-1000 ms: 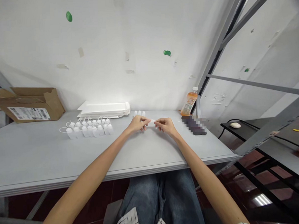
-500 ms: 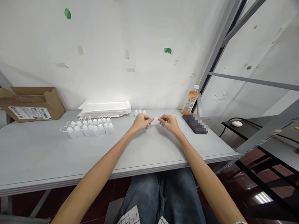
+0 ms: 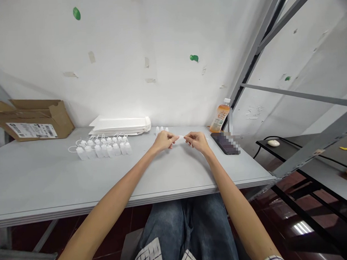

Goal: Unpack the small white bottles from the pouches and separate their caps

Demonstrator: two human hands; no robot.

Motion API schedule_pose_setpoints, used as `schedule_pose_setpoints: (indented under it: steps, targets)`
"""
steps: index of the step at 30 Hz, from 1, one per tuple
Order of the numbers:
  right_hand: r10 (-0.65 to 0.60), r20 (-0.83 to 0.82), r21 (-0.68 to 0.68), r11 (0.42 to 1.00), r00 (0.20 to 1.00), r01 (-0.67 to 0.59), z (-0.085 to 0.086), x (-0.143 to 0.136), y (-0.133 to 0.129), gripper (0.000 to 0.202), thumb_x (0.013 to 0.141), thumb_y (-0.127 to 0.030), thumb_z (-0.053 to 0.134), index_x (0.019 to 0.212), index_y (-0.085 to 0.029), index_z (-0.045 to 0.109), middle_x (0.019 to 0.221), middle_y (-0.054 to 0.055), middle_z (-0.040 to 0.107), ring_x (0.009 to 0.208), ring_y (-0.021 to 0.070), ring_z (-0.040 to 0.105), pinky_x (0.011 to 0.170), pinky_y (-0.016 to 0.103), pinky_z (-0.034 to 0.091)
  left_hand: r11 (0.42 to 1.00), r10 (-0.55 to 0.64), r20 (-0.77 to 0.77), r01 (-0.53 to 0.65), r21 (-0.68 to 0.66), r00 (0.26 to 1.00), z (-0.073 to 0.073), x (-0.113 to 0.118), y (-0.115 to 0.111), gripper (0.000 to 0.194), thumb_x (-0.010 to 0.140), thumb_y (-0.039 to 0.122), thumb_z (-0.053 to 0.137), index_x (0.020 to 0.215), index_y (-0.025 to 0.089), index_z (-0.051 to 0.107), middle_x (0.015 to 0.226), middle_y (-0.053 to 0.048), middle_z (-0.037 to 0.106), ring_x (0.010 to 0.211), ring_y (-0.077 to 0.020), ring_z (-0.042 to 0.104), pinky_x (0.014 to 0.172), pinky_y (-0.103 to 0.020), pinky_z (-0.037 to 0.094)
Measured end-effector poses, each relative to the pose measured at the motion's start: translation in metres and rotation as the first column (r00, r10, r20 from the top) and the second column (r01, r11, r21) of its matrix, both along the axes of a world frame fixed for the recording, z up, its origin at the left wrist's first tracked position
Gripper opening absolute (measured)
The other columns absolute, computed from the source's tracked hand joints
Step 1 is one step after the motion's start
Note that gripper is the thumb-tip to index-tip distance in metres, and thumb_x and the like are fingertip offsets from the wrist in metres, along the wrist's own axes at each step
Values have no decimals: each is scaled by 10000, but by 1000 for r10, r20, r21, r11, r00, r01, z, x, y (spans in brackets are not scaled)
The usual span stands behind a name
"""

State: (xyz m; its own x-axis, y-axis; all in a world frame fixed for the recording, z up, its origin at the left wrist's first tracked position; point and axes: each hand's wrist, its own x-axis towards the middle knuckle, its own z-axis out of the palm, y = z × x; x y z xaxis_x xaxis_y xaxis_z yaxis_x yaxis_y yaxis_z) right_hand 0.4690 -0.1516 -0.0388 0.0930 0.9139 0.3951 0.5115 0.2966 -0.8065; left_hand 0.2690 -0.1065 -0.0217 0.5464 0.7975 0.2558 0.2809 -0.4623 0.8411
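Both the left hand (image 3: 163, 140) and the right hand (image 3: 198, 141) are closed to a fingertip pinch, holding a small white piece (image 3: 181, 137) between them, its shape too small to tell. They work over the rear half of the worktop (image 3: 169, 172); a broad grey stretch runs to its front edge (image 3: 176, 195). White bottles (image 3: 105, 150) stand left, well apart; a phone (image 3: 221, 141) lies near the right side.
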Motion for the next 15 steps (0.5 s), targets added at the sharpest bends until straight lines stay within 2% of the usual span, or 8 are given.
schedule_pose_setpoints:
  steps: [8,15]
  targets:
    - [-161,225,193,974,961,118,-4,1,4,178,822,-269,557,688,-185,639,632,24,661,563,141,577,597,248,434,999,21,1,-21,-38,1000,4,4,-5,389,829,432,607,555,158,569,414,11,533,412,-102,509,517,-224,415]
    - [-358,345,304,917,868,258,-9,2,6,190,860,-244,530,727,-192,654,730,51,697,677,170,606,690,261,428,993,-3,98,14,-114,995,3,10,-7,393,813,439,655,558,152,570,420,17,517,398,-95,515,475,-211,433]
